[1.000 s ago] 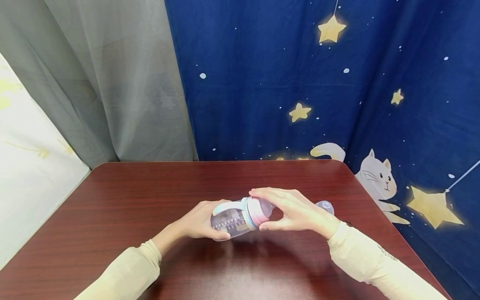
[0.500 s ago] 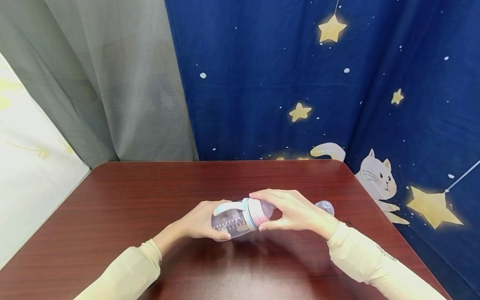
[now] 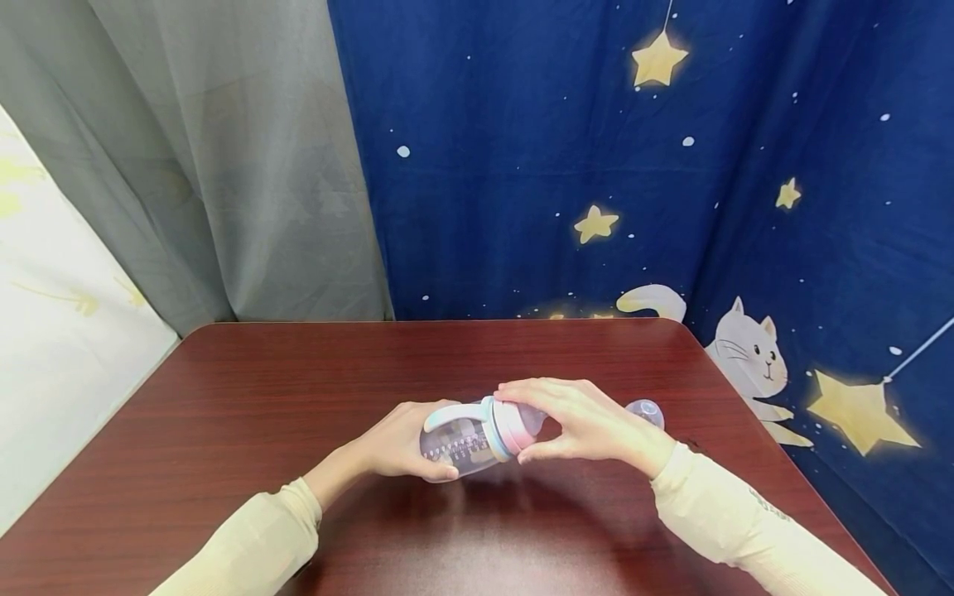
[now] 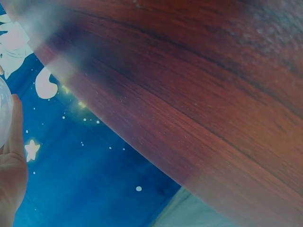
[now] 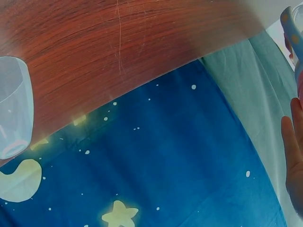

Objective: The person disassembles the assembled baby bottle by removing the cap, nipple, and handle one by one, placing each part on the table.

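A clear baby bottle with printed markings lies tilted over the middle of the table, its top toward the right. My left hand grips the bottle's lower body, thumb on the near side. A light blue handle joins the bottle at its neck. My right hand holds the pink collar between fingers and thumb, arched over the translucent teat. At the edge of the left wrist view, part of the left hand shows. The right wrist view catches the right hand's fingers at its edge.
Behind my right wrist a clear dome-shaped cap stands on the dark red wooden table. The table's far edge meets a grey curtain and a blue star-patterned curtain.
Barely anything differs. My right fingers sit slightly lower on the pink collar, and the bottle has shifted a touch; both hands keep their hold.
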The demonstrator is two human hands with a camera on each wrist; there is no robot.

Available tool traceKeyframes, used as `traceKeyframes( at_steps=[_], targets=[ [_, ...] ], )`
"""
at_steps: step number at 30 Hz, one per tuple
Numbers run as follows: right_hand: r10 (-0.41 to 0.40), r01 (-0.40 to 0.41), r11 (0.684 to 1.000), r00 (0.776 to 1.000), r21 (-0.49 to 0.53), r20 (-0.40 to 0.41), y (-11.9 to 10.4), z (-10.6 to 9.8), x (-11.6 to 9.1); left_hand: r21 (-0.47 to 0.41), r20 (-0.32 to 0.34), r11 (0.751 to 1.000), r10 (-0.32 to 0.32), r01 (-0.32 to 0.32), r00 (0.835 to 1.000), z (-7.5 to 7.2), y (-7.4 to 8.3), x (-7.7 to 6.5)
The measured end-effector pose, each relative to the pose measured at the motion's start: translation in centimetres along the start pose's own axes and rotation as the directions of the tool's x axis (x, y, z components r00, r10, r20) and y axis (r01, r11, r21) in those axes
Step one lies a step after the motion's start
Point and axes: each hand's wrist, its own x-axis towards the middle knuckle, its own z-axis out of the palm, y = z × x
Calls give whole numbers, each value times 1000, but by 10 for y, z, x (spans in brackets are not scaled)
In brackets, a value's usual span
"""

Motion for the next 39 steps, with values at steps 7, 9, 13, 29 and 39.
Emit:
traceKeyframes(
  at_steps=[7, 9, 13, 29, 39],
  targets=[
    [1, -1, 1000, 1000, -8, 3, 0, 0, 0, 7, -6, 1000, 7, -7, 1000, 1, -1, 0],
    [12, -12, 1000, 1000, -10, 4, -1, 0, 0, 2, -6, 1000, 10, -10, 1000, 0, -1, 0],
    [51, -51, 999, 999, -1, -14, -1, 0, -1, -8, -2, 1000, 8, -8, 1000, 0, 0, 0],
    [72, -72, 997, 997, 22, -1, -1, 3, -3, 7, 6, 1000, 2, -2, 1000, 3, -1, -2],
    [2, -1, 1000, 1000, 8, -8, 0, 2, -3, 22, -3, 1000, 12, -12, 1000, 2, -1, -2]
  ],
)
